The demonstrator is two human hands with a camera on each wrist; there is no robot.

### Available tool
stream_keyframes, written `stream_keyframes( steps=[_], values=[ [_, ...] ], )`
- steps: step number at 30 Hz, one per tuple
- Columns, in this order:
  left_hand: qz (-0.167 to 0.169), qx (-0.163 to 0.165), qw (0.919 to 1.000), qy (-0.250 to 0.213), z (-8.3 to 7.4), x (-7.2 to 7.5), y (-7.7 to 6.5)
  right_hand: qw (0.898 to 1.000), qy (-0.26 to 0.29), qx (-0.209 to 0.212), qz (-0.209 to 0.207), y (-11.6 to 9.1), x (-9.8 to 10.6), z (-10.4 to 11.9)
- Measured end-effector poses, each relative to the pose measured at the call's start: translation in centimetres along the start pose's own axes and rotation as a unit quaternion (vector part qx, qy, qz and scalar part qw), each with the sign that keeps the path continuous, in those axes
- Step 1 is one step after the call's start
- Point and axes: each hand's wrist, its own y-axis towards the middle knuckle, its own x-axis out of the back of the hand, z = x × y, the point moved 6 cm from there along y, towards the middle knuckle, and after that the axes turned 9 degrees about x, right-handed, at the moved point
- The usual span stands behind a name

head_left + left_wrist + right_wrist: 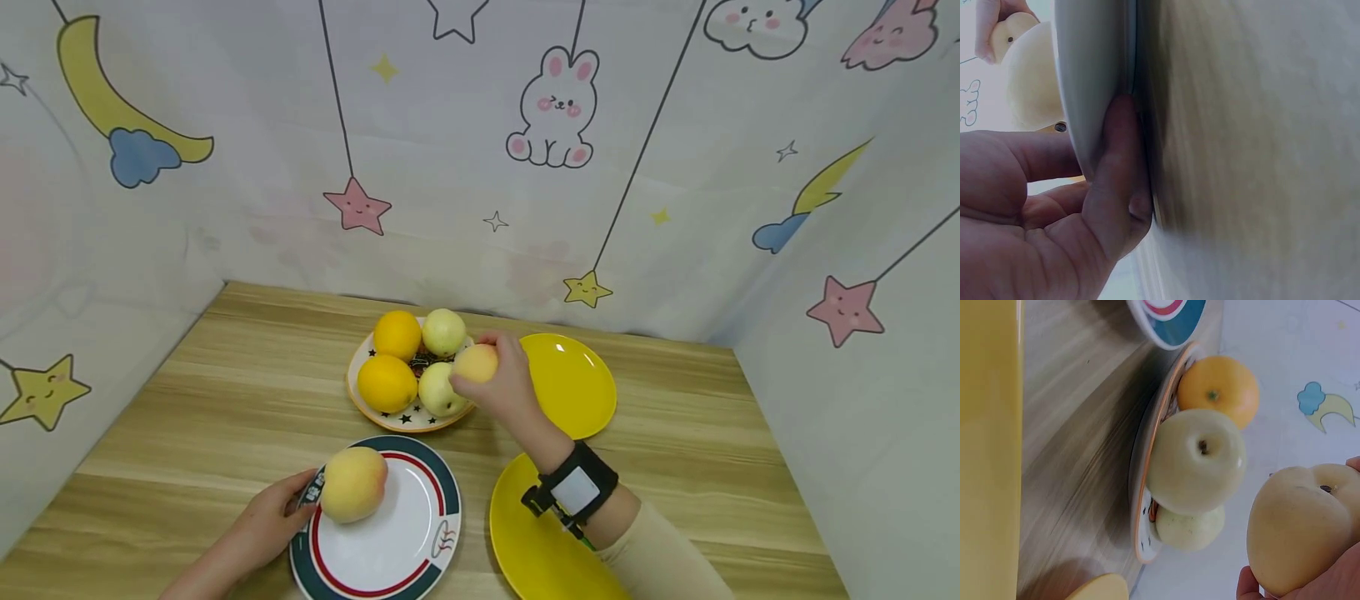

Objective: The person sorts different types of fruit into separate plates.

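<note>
My right hand point(512, 385) grips a peach point(476, 363) above the right side of a star-patterned plate point(408, 420). In the right wrist view the held peach point(1300, 528) shows its stem end, clear of the fruit on that plate. There lie two oranges, a rear one point(397, 335) and a front one point(386, 383), beside two pale green apples, a rear one point(444, 332) and a front one point(437, 388). My left hand point(273, 515) pinches the left rim of a white plate point(408, 533) with a dark green border, one finger point(1124, 150) beneath it. Another peach point(352, 485) rests on this plate.
A round yellow plate point(573, 383) lies behind my right forearm at the back right. Nearer, a larger yellow plate point(517, 525) is partly covered by that forearm. Printed cloth walls point(450, 167) rise along the back and sides of the wooden table point(187, 400).
</note>
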Motion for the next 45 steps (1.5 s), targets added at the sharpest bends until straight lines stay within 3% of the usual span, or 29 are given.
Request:
stream_keyframes(
  steps=[14, 25, 31, 39, 45],
  values=[
    [0.005, 0.007, 0.9999, -0.009, -0.1, 0.0, -0.1, 0.998, 0.039, 0.01, 0.052, -2.2, -1.4, 2.1],
    [0.007, 0.012, 0.9999, -0.007, -0.1, -0.1, 0.0, 0.992, 0.024, 0.011, 0.121, -4.0, -3.1, 3.0],
    [0.015, 0.018, 0.9997, -0.012, -0.1, -0.1, 0.2, 0.986, 0.046, 0.017, 0.16, -4.9, -4.3, 3.2],
    [0.005, 0.007, 0.9999, -0.005, -0.1, -0.1, 0.2, 0.975, 0.0, 0.03, 0.219, -5.8, -5.5, 3.0],
    [0.008, 0.007, 0.9999, 0.0, -0.1, 0.0, 0.0, 0.97, -0.023, 0.044, 0.239, -6.3, -6.0, 2.8]
  ],
)
